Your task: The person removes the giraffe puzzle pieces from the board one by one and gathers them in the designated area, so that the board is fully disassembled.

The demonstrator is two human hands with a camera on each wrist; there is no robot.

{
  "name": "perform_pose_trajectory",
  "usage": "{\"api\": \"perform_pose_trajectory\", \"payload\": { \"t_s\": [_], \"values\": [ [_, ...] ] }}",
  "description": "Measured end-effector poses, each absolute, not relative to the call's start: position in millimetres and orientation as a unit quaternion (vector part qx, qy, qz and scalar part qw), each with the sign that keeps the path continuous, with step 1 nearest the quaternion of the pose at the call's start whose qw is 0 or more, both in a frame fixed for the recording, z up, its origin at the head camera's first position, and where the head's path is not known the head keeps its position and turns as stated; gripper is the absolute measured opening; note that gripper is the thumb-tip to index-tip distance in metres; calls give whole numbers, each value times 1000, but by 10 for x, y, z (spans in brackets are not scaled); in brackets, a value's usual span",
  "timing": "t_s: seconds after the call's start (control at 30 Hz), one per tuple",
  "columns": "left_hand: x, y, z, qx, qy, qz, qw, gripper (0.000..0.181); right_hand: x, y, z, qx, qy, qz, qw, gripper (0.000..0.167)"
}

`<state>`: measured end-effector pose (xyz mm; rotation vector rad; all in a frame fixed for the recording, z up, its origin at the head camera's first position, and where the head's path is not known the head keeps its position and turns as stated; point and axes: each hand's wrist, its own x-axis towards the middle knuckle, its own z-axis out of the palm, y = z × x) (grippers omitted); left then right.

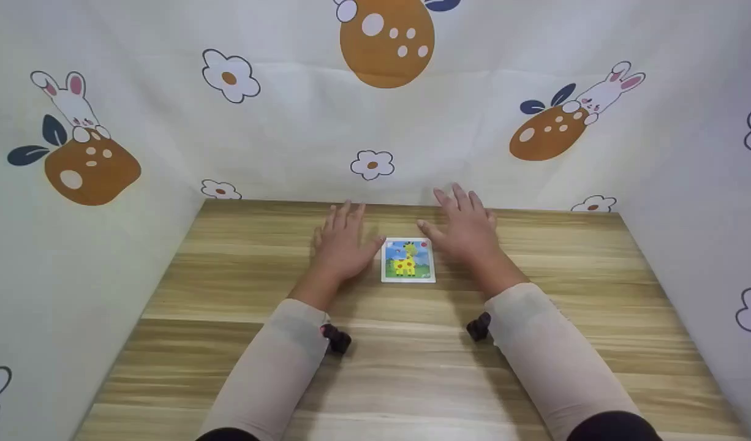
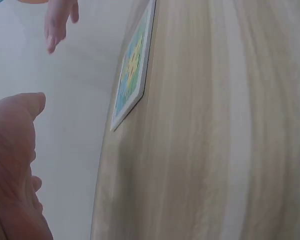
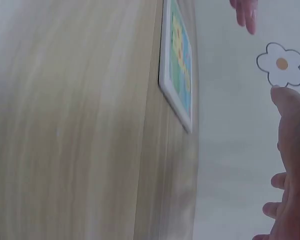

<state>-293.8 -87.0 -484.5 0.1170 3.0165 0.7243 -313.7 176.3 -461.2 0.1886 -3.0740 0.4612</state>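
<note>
A square picture puzzle (image 1: 408, 260) with a white frame lies flat on the wooden table, showing a yellow giraffe on blue and green. To its left is my left hand (image 1: 343, 245), fingers spread and straight, with the thumb tip near the puzzle's upper left corner. My right hand (image 1: 467, 229) is on the other side, fingers extended toward the back wall and thumb pointing inward. Neither hand grips anything. In the left wrist view the puzzle (image 2: 132, 70) appears edge-on, apart from the palm; the right wrist view shows the puzzle (image 3: 177, 65) likewise beside the right hand (image 3: 295, 150).
Wood-grained tabletop (image 1: 406, 367) spreads around the puzzle. A pale cloth (image 1: 290, 135) printed with rabbits, orange fruit and flowers rises behind the table and along both sides. Small black devices (image 1: 337, 339) sit at both wrists, over light sleeves.
</note>
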Motion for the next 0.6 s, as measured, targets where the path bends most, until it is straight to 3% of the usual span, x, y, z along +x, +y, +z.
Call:
{"api": "perform_pose_trajectory", "payload": {
  "t_s": [0.6],
  "values": [
    [-2639,-798,-5060,86,933,347,37,86,-3215,1407,-4587,139,-967,206,-54,85]
  ]
}}
